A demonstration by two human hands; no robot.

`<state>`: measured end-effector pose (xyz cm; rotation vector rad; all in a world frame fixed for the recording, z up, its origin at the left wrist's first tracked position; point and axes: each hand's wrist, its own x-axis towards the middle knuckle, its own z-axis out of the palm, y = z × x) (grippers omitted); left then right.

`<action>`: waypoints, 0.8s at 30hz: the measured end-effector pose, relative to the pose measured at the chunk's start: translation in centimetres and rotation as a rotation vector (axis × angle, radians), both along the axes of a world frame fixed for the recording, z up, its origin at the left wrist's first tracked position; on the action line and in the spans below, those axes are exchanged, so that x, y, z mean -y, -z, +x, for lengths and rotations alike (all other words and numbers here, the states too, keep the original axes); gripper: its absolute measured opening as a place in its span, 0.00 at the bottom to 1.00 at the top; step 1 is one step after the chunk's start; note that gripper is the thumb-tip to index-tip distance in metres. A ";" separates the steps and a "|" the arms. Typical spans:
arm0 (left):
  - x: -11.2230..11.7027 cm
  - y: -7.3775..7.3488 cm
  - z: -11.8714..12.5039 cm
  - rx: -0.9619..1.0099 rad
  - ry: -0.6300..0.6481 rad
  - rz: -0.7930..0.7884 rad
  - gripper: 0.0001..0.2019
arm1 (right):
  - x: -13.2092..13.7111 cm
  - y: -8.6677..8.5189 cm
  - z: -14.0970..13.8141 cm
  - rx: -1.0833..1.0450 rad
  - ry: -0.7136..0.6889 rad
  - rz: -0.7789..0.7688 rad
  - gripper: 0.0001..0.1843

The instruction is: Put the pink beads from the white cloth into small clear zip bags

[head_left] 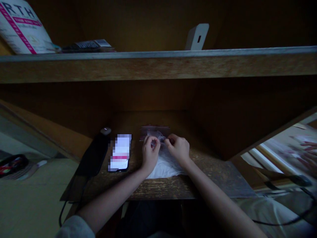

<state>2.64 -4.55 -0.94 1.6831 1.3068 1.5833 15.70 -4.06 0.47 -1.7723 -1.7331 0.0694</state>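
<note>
**Hand position.** The left hand (150, 153) and the right hand (178, 148) are held close together above the white cloth (164, 167), which lies on the wooden desk (160, 188). Both hands are closed to a pinch. The fingers of each hand grip the clear plastic bag (156, 135) from opposite sides. The fingers partly hide the exact contact points.

**Item position.** The clear plastic bag is at the far edge of the white cloth, held just above it. Its long axis runs roughly left to right across the desk, between the two hands. Its gathered, crumpled part points up and away from the person. A flat, reddish plastic packet (155, 131) lies directly behind it, also with its long side running left to right.

**Current state.** The clear plastic bag is crumpled, not smoothed flat, and remains in both hands. Its contents and opening cannot be made out. No sealed or finished item can be identified.

**Surrounding items.** To the left of the white cloth are a smartphone (120, 152) with a pixelated screen, then a black pouch (93, 155). Farther back and above the white cloth, a shelf (158, 67) crosses the view, carrying a book (21, 28) and a white device (196, 36).
</note>
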 end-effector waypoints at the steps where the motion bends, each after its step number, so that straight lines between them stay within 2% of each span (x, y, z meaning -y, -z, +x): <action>1: 0.0 0.0 0.0 0.013 0.007 0.004 0.04 | -0.1 0.0 0.2 -0.052 -0.012 0.003 0.12; 4: 0.0 -0.1 0.0 0.047 0.022 -0.009 0.04 | -0.2 0.1 0.7 -0.188 -0.122 0.030 0.09; 7: -0.1 -0.1 -0.1 0.098 0.024 -0.053 0.04 | -0.1 0.2 1.0 -0.245 -0.306 0.037 0.08; 11: -0.4 0.1 -0.3 0.200 0.043 -0.093 0.05 | -0.3 0.4 1.2 -0.362 -0.461 0.028 0.13; 14: -0.5 0.3 -0.3 0.293 0.085 -0.122 0.07 | -0.8 0.7 1.2 -0.568 -0.454 -0.023 0.15; 19: -0.4 0.2 -0.3 0.380 0.135 -0.165 0.11 | -1.3 1.0 0.8 -0.988 -0.454 -0.220 0.18; 24: 0.0 0.1 0.0 0.404 0.188 -0.177 0.16 | -1.4 0.8 0.0 -1.081 -0.453 -0.195 0.17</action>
